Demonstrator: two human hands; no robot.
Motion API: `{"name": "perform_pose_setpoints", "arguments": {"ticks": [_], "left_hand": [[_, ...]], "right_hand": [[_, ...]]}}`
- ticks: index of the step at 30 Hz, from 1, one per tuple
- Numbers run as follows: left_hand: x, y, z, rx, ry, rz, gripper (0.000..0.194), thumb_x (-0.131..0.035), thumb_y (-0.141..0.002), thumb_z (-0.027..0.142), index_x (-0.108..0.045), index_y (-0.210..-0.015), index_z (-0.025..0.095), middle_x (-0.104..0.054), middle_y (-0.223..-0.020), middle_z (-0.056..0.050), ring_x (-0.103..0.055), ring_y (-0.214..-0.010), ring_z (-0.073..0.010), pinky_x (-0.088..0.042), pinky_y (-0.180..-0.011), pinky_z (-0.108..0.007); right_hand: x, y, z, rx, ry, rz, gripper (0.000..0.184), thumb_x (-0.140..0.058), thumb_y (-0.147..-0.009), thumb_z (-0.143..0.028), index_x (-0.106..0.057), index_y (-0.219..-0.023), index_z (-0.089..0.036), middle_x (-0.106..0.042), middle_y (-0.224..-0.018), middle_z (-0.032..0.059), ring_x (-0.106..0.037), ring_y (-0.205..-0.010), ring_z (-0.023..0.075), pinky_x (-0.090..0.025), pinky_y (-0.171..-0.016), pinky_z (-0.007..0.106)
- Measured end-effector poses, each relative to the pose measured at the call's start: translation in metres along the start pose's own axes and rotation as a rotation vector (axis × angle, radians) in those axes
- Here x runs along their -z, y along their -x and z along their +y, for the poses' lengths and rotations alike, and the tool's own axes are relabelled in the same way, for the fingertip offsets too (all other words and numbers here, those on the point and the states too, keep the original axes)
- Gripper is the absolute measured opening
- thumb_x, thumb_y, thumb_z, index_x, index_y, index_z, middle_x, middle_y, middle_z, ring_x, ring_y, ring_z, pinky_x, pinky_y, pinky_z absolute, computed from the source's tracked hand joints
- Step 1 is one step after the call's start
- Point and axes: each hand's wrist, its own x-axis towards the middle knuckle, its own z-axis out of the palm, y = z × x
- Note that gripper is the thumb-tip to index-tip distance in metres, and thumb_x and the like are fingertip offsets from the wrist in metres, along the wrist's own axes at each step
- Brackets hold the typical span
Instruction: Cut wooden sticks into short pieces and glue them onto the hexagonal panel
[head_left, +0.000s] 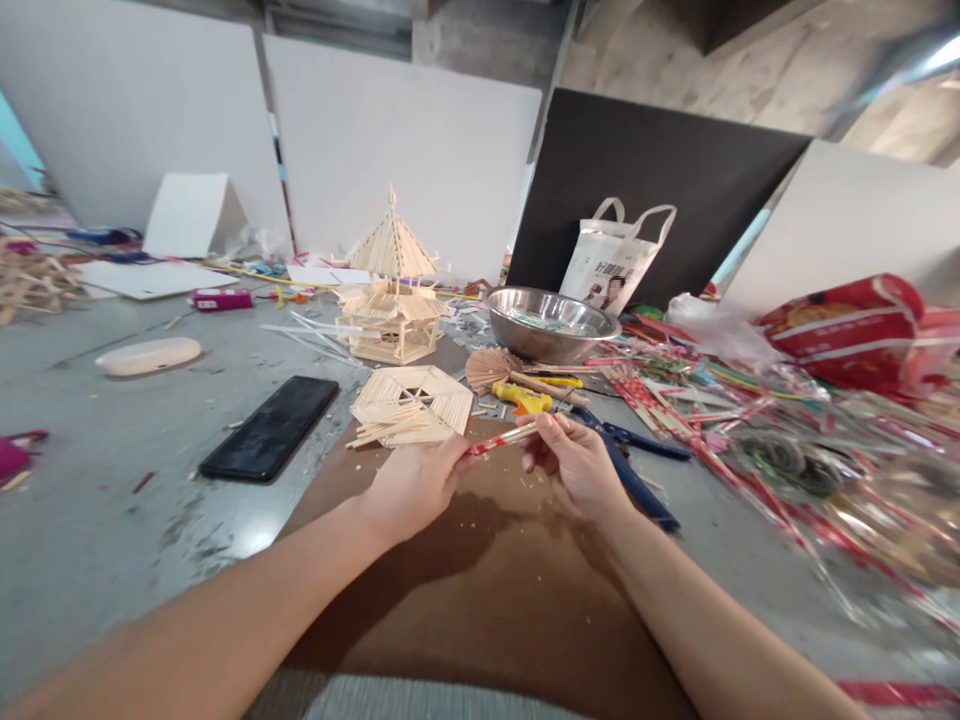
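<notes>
My left hand (416, 485) is closed around the red-patterned end of a pair of wrapped chopsticks (499, 439). The pale end of the chopsticks is pinched between the thumb and fingers of my right hand (577, 465). Both hands are above a brown board (487, 580). Just beyond my left hand lies a flat hexagonal stick panel (442, 385) with loose short sticks (390, 424) on it. Farther back stands a small pagoda model (394, 300) made of wooden sticks. Blue-handled pliers (637, 480) lie beside my right hand, with a yellow-handled tool (523, 398) behind it.
On the left, a black phone (271, 428) and a white oval case (149, 356) lie on the grey table (105, 520). A metal bowl (551, 335) and a white bag (611, 265) stand at the back. Red wrappers (712, 460) and plastic litter the right side.
</notes>
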Motion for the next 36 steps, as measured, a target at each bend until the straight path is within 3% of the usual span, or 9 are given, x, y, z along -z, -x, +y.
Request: {"name": "perform_pose_setpoints", "arguments": {"ticks": [8, 14, 19, 21, 26, 29, 31, 34, 36], "left_hand": [[-0.004, 0.002, 0.002, 0.039, 0.004, -0.043, 0.029, -0.023, -0.083, 0.033, -0.047, -0.078, 0.017, -0.059, -0.069, -0.004, -0.056, -0.064, -0.0154, -0.036, -0.055, -0.024], [0.000, 0.001, 0.014, 0.037, 0.124, -0.058, 0.031, -0.023, -0.083, 0.035, -0.048, -0.084, 0.018, -0.060, -0.075, -0.005, -0.056, -0.073, -0.0155, -0.039, -0.063, -0.024], [0.003, -0.001, 0.014, 0.017, 0.151, -0.033, 0.031, -0.024, -0.083, 0.035, -0.050, -0.081, 0.017, -0.059, -0.072, -0.004, -0.056, -0.070, -0.0144, -0.039, -0.061, -0.023], [0.003, -0.002, 0.011, 0.019, 0.142, -0.030, 0.032, -0.024, -0.083, 0.035, -0.050, -0.079, 0.017, -0.059, -0.068, -0.003, -0.055, -0.064, -0.0134, -0.037, -0.057, -0.023], [0.004, -0.002, 0.000, 0.040, 0.064, -0.041, 0.030, -0.025, -0.083, 0.033, -0.050, -0.081, 0.017, -0.059, -0.068, -0.003, -0.054, -0.063, -0.0141, -0.036, -0.055, -0.023], [0.004, -0.004, -0.006, 0.059, -0.001, -0.061, 0.032, -0.025, -0.083, 0.035, -0.052, -0.082, 0.018, -0.060, -0.069, -0.004, -0.056, -0.067, -0.0161, -0.036, -0.057, -0.024], [0.003, -0.005, -0.009, 0.054, -0.036, -0.094, 0.033, -0.026, -0.082, 0.036, -0.053, -0.080, 0.018, -0.061, -0.071, -0.005, -0.056, -0.069, -0.0170, -0.037, -0.057, -0.025], [0.001, -0.006, -0.011, 0.038, -0.082, -0.171, 0.034, -0.027, -0.081, 0.038, -0.056, -0.074, 0.019, -0.062, -0.072, -0.004, -0.056, -0.067, -0.0180, -0.037, -0.055, -0.026], [-0.001, -0.006, -0.012, 0.033, -0.106, -0.209, 0.036, -0.027, -0.081, 0.039, -0.057, -0.071, 0.020, -0.062, -0.072, -0.004, -0.057, -0.066, -0.0185, -0.036, -0.054, -0.026]], "right_hand": [[-0.002, 0.001, 0.012, -0.053, -0.026, 0.008, 0.019, -0.061, -0.061, -0.035, -0.064, -0.068, -0.017, -0.055, -0.051, -0.0032, -0.044, -0.038, 0.0046, -0.034, -0.037, 0.018], [-0.014, 0.009, 0.029, -0.109, 0.079, -0.160, 0.020, -0.060, -0.063, -0.034, -0.062, -0.064, -0.014, -0.053, -0.047, -0.0023, -0.043, -0.036, 0.0049, -0.030, -0.036, 0.017], [-0.015, 0.011, 0.022, -0.096, 0.099, -0.171, 0.023, -0.060, -0.063, -0.036, -0.062, -0.074, -0.015, -0.052, -0.051, -0.0025, -0.042, -0.037, 0.0054, -0.031, -0.037, 0.018], [-0.010, 0.009, 0.015, -0.051, 0.077, -0.104, 0.026, -0.059, -0.063, -0.038, -0.061, -0.079, -0.017, -0.052, -0.054, -0.0025, -0.042, -0.039, 0.0058, -0.032, -0.038, 0.019], [0.009, -0.006, -0.003, 0.107, 0.095, 0.124, 0.024, -0.052, -0.069, -0.038, -0.059, -0.068, -0.015, -0.047, -0.047, -0.0015, -0.041, -0.041, 0.0080, -0.032, -0.039, 0.021], [0.034, -0.019, -0.030, 0.290, 0.038, 0.370, 0.021, -0.047, -0.070, -0.038, -0.049, -0.065, -0.018, -0.050, -0.060, 0.0004, -0.046, -0.050, 0.0104, -0.036, -0.043, 0.023], [0.059, -0.025, -0.054, 0.360, 0.040, 0.555, 0.024, -0.029, -0.077, -0.037, -0.039, -0.065, -0.019, -0.049, -0.067, 0.0022, -0.050, -0.056, 0.0118, -0.041, -0.051, 0.026], [0.101, -0.030, -0.085, 0.505, 0.316, 0.802, 0.033, -0.009, -0.081, -0.036, -0.038, -0.081, -0.019, -0.049, -0.077, 0.0083, -0.052, -0.064, 0.0140, -0.042, -0.055, 0.029], [0.125, -0.035, -0.093, 0.555, 0.764, 0.846, 0.050, 0.005, -0.080, -0.039, -0.036, -0.098, -0.019, -0.050, -0.087, 0.0134, -0.052, -0.071, 0.0181, -0.041, -0.054, 0.031]]}}
